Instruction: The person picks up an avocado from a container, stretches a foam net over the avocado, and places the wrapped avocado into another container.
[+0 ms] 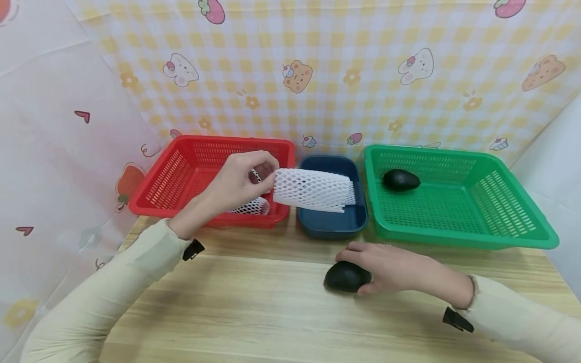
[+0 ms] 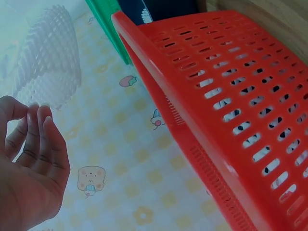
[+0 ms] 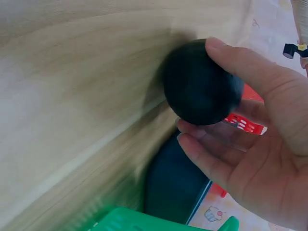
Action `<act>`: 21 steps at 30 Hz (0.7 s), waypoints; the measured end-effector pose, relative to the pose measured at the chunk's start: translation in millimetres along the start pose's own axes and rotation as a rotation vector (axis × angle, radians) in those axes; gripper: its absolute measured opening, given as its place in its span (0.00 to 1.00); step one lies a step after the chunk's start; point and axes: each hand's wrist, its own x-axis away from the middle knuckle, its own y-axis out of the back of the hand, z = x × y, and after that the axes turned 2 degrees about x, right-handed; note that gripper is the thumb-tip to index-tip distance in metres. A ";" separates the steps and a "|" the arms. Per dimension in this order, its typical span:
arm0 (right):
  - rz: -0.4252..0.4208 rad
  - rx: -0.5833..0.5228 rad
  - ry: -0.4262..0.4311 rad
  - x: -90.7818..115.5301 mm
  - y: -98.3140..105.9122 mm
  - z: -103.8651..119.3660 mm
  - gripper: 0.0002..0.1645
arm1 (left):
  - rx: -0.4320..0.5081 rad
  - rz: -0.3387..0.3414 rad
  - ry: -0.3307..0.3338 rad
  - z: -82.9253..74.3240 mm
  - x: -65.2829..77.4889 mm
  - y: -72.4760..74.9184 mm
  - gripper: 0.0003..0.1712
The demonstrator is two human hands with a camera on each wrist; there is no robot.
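My left hand (image 1: 247,176) pinches one end of a white foam net sleeve (image 1: 313,189), holding it sideways above the dark blue bin (image 1: 331,224). In the left wrist view the same foam net sleeve (image 2: 48,57) hangs from the fingertips. Low over the table, my right hand (image 1: 390,267) grips a dark avocado (image 1: 347,277) between thumb and fingers. The right wrist view shows that avocado (image 3: 199,84) close up, its far side out of sight. A second avocado (image 1: 401,180) lies in the green basket (image 1: 454,237).
At the left stands a red basket (image 1: 154,209) with more white foam netting (image 1: 254,205) inside, partly covered by my left hand. The blue bin sits between the red and green baskets. A wooden table (image 1: 218,302) lies in front; a checked cloth (image 1: 336,60) hangs behind.
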 end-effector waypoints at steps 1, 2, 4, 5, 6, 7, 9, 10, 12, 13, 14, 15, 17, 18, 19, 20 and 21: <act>-0.006 0.007 0.003 -0.3 -0.8 -0.3 0.42 | 0.006 -0.001 0.003 -0.4 0.6 -0.4 0.11; -0.012 0.014 0.010 -0.5 -1.1 -0.5 0.41 | 0.010 -0.002 0.007 -0.7 1.3 -0.9 0.11; -0.036 0.033 0.032 -0.4 -1.2 -0.7 0.40 | 0.019 -0.004 0.013 -1.1 2.8 -1.4 0.11; -0.051 0.039 0.043 0.2 -0.6 -0.6 0.39 | 0.023 -0.006 0.015 -1.3 3.4 -1.5 0.11; -0.068 0.043 0.053 0.9 0.3 -0.3 0.39 | 0.026 -0.008 0.018 -1.4 4.0 -1.5 0.11; -0.087 0.046 0.066 1.8 1.7 0.0 0.39 | 0.029 -0.010 0.020 -1.3 4.5 -1.5 0.11; -0.131 0.049 0.081 4.2 6.7 0.6 0.38 | 0.034 -0.015 0.026 -1.0 5.3 -1.2 0.11; -0.154 0.048 0.083 5.5 10.0 0.6 0.38 | 0.039 -0.017 0.031 -0.8 5.7 -1.1 0.11; -0.198 0.052 0.086 8.3 18.2 -0.1 0.38 | 0.046 -0.022 0.043 -0.5 6.6 -0.7 0.11; -0.220 0.057 0.087 9.9 22.7 -0.8 0.38 | 0.050 -0.024 0.049 -0.2 7.2 -0.5 0.11; -0.243 0.064 0.088 11.6 27.5 -1.7 0.38 | 0.054 -0.026 0.055 0.0 7.7 -0.4 0.11; -0.267 0.071 0.086 13.3 32.3 -2.7 0.39 | 0.059 -0.029 0.060 0.2 8.3 -0.2 0.10; -0.313 0.090 0.082 17.1 41.8 -5.3 0.40 | 0.065 -0.037 0.068 0.6 9.6 0.3 0.11; -0.336 0.098 0.077 19.0 46.5 -6.7 0.41 | 0.067 -0.041 0.071 0.8 10.3 0.5 0.11; -0.358 0.105 0.069 20.9 51.0 -8.2 0.41 | 0.067 -0.044 0.074 1.0 10.9 0.7 0.12; -0.378 0.110 0.060 22.8 55.4 -9.9 0.41 | 0.066 -0.048 0.077 1.2 11.5 1.0 0.12; -0.397 0.114 0.050 24.4 59.6 -11.7 0.42 | 0.067 -0.051 0.079 1.4 12.1 1.2 0.12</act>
